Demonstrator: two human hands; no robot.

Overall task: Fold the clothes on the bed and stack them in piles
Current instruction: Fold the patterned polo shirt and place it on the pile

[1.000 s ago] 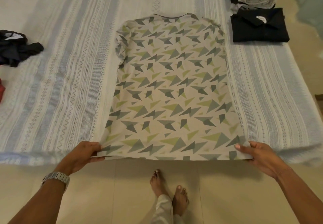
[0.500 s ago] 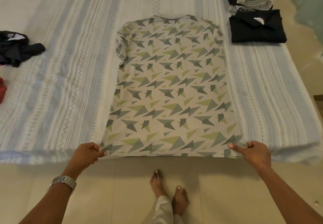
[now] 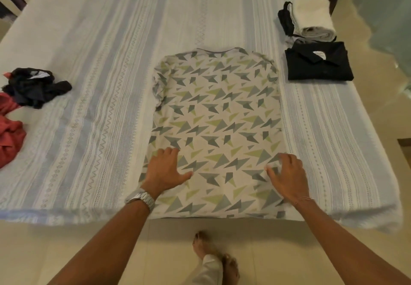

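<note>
A: The bed (image 3: pixel 100 111) takes up nearly the whole room from where I stand, striped cover and all. What is on it?

B: In the middle, a patterned shirt (image 3: pixel 216 117) spread flat, neck toward the far side, hem right at the near edge. Off to the far right sits a folded black shirt (image 3: pixel 319 62), and behind it a small pile (image 3: pixel 311 20) with a white piece on top. On the left lie a crumpled dark garment (image 3: pixel 35 86) and a red one (image 3: pixel 10 135), both unfolded.

A: And the hands?

B: Both are down on the lower part of the patterned shirt. The left hand (image 3: pixel 165 170) lies flat, fingers spread and straight, gripping nothing. The right hand (image 3: pixel 287 176) rests near the shirt's right edge with its fingers bent a little; whether it pinches the cloth I cannot tell.

A: So the step is smoothing?

B: That is my guess, pressing it flat before the next fold. To do it well I would sweep outward from the middle so wrinkles run off the sides, keep the side edges straight and even, then bring the hem up to the neck in one go.

A: Anything to watch?

B: The hem sits at the very edge of the bed; a careless push could drag it over.
</note>
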